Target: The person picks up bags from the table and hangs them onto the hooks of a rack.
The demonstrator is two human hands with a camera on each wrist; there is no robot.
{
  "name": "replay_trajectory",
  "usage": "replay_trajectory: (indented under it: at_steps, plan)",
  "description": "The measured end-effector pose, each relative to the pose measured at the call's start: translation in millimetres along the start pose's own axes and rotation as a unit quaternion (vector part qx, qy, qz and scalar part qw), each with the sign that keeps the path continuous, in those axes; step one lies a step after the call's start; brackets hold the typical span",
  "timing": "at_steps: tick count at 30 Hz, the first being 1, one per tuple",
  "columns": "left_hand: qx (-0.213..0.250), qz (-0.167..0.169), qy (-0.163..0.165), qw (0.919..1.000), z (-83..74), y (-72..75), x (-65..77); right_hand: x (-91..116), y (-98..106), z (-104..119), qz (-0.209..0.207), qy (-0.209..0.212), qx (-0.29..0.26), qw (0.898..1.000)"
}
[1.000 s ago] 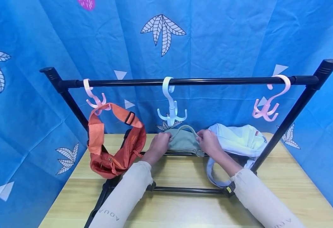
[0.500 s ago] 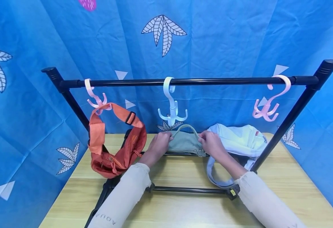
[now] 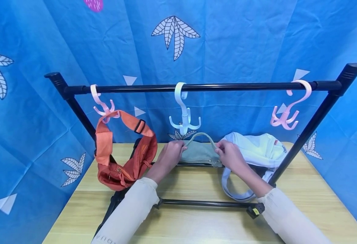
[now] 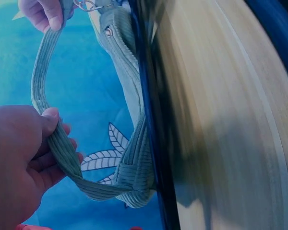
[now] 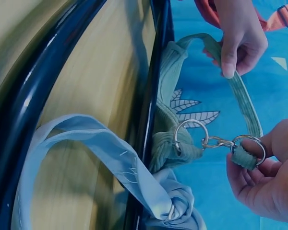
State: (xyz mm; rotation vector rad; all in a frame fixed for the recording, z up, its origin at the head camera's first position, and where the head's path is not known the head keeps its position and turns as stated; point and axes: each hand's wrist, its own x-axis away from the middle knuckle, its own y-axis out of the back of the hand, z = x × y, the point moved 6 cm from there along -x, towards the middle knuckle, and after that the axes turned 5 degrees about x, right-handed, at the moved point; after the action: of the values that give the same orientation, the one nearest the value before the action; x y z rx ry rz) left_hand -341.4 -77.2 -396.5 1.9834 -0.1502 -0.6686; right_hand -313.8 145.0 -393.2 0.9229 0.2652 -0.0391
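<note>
My left hand [image 3: 170,153] and right hand [image 3: 231,155] pinch the strap [image 4: 40,72] of the green bag [image 3: 198,151] near the counter's [image 3: 196,184] far edge; from above, my left hides one end.

Left hand [image 4: 14,158], one, at lower left: thumb and curled fingers grip a long grey-green ribbed-fabric strap [image 4: 40,76]. Right hand [image 4: 42,12], one, at top left (cut by the frame edge): pinches the same strap. Between the two, the strap bows outward; below, it curves across to a grey-green ribbed-fabric bag [image 4: 138,165] with a zip along its edge. Thin silver metal ring [image 4: 78,5], beside the right hand. Glossy black tubular rail [image 4: 156,124], alongside the bag. Pale wood-grain tabletop [image 4: 225,91], shadowed. Blue cloth [image 4: 81,72], printed with white, dark-veined leaves [image 4: 103,160].
</note>
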Motion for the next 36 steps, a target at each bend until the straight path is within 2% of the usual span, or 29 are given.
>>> replay_trajectory:
  at_steps: [9, 18, 22, 29, 36]
  plan:
    - [-0.020, -0.030, -0.046, 0.9983, -13.2, 13.8, 8.6, 8, 13, 2, -0.002, 0.015, -0.016, 1.000]
    - [-0.008, -0.060, -0.095, 0.9937, -30.2, 30.0, 20.6, 14, 22, 4, 0.007, 0.003, -0.027, 1.000]
    - [-0.004, -0.065, -0.101, 0.9928, -33.9, 34.1, 22.7, 16, 26, 5, 0.007, 0.003, -0.029, 1.000]
    - [0.008, -0.059, -0.086, 0.9945, -37.8, 39.3, 26.9, 21, 30, 10, 0.005, 0.011, -0.038, 0.999]
    - [0.005, -0.078, -0.083, 0.9935, -39.5, 43.3, 33.0, 28, 36, 14, -0.009, 0.019, -0.027, 0.999]
